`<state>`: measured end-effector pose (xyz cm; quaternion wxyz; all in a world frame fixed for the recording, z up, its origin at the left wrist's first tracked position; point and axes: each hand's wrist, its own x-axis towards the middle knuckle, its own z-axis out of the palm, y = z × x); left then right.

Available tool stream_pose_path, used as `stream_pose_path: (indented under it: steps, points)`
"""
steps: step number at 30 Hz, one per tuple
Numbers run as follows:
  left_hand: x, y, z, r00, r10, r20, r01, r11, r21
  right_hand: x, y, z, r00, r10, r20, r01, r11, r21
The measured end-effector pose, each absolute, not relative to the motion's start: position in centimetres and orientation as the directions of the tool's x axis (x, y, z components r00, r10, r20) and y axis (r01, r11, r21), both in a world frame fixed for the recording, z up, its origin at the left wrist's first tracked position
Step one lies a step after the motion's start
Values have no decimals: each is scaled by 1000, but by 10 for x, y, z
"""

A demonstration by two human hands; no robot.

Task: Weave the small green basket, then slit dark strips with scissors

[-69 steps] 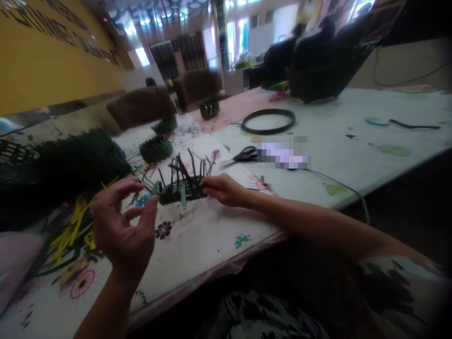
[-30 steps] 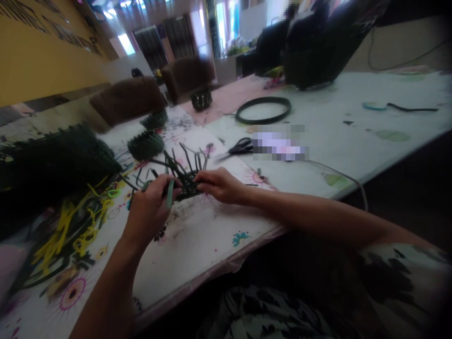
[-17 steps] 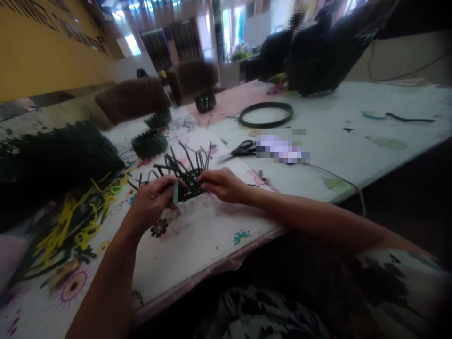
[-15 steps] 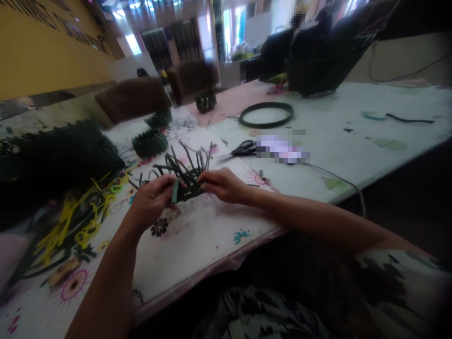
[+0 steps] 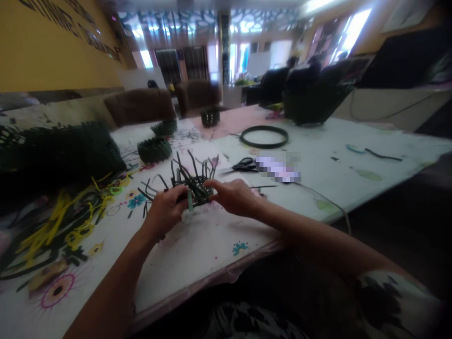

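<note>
Large left basket (image 5: 70, 148): at left of surface (image 5: 201, 256), probably parked there for elbow room.
Yellow strips (image 5: 49, 223): heaped at near left, presumably for easy reach.
Small baskets (image 5: 154, 151): toward the far end, seemingly set aside.
Left hand (image 5: 167, 209): fingers pinching left side of half-woven basket (image 5: 201, 190), apparently to steady; green strip (image 5: 190, 201) hanging at tips, exact grip hidden.
Half-woven basket: on surface, between both hands; stakes splayed upward, unwoven.
Right hand (image 5: 235, 195): thumb and fingers pinching right wall, likely as counter-hold.
Scissors (image 5: 243, 165): just beyond right hand, probably for quick pickup.
Hoop (image 5: 264, 145): flat, apparently out of use.
Large right basket (image 5: 312, 103): upright, far side.
Count: baskets 6 (large 2, small 3, half-woven 1); scissors 1; hoop 1; yellow strips too tangled.
</note>
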<state>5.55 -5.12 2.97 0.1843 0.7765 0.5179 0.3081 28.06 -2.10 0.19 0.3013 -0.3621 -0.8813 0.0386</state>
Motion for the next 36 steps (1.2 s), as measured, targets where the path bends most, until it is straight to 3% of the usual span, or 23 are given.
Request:
stream_pose_path:
  steps: [3, 6, 10, 12, 15, 18, 20, 24, 31, 36]
  points:
    - [58, -51, 24, 251, 913, 322, 675, -404, 617, 291, -28, 21, -591, 660, 464, 715, 695, -78]
    - [60, -52, 20, 220, 914, 341, 650, -398, 647, 294, -35, 45, -601, 675, 427, 743, 669, -10]
    - [60, -54, 19, 164, 922, 352, 635, -371, 678, 283, -49, 60, -551, 519, 653, 732, 676, 80]
    - [59, -55, 19, 130, 928, 349, 612, -352, 708, 273, -56, 56, -552, 481, 682, 729, 674, 114]
    - [57, -55, 17, 96, 937, 335, 566, -328, 756, 256, -59, 41, -540, 606, 583, 756, 654, 21]
    - [55, -54, 14, 72, 933, 352, 525, -335, 782, 242, -52, 26, -480, 658, 580, 788, 614, -44]
    - [53, -54, 13, 69, 932, 355, 509, -339, 791, 236, -44, 20, -418, 667, 616, 745, 640, -188]
    - [51, -55, 11, 92, 942, 324, 521, -323, 790, 232, -26, 19, -360, 699, 618, 483, 706, -518]
    - [58, -54, 5, 40, 928, 369, 490, -340, 802, 238, -6, 2, -248, 773, 585, 350, 634, -689]
    - [62, -51, 1, 8, 927, 375, 465, -336, 819, 237, -10, -9, -130, 810, 572, 330, 580, -745]
